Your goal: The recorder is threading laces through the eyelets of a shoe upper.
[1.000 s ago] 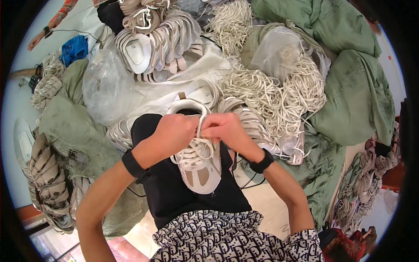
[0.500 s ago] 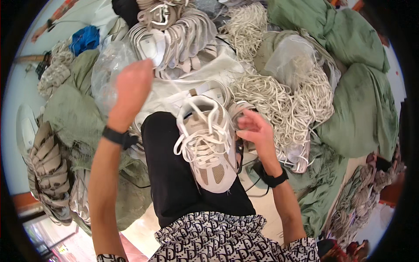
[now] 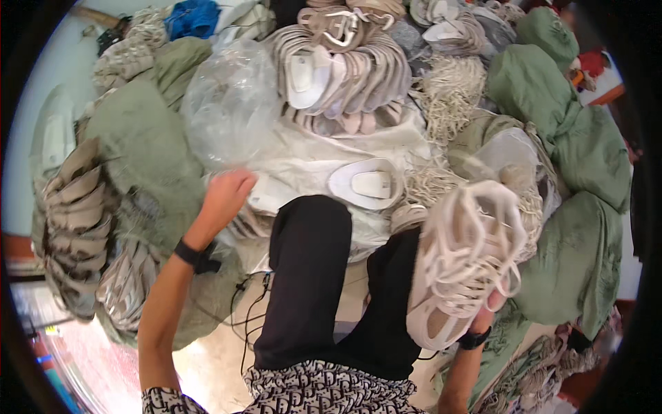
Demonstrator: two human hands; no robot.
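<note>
A beige-and-white sneaker [image 3: 441, 276] with white laces threaded through its front and loose lace loops is held up over my right thigh. My right hand [image 3: 489, 310] grips it from the far right side; most of its fingers are hidden behind the shoe. To the left of my knee, my left hand [image 3: 227, 203] is raised with fingers curled closed, and whatever may be in them does not show. Beyond my knees, a white-lined shoe upper [image 3: 365, 183] lies on the white sack [image 3: 317, 155]. Another pale upper [image 3: 272, 196] is near my left hand.
Stacked shoe uppers [image 3: 345, 72] stand on the far side. White laces [image 3: 452, 90] lie heaped to their right. A clear plastic bag [image 3: 231, 96] sits at the left, green sacks [image 3: 569, 255] at the right. Brown uppers [image 3: 76, 228] are piled far left; black cables [image 3: 252, 310] hang by my leg.
The sneaker has gone from my lap up and to the right, now in my right hand. My left hand has dropped lower beside my knee. The view has shifted, and my knees are farther apart.
</note>
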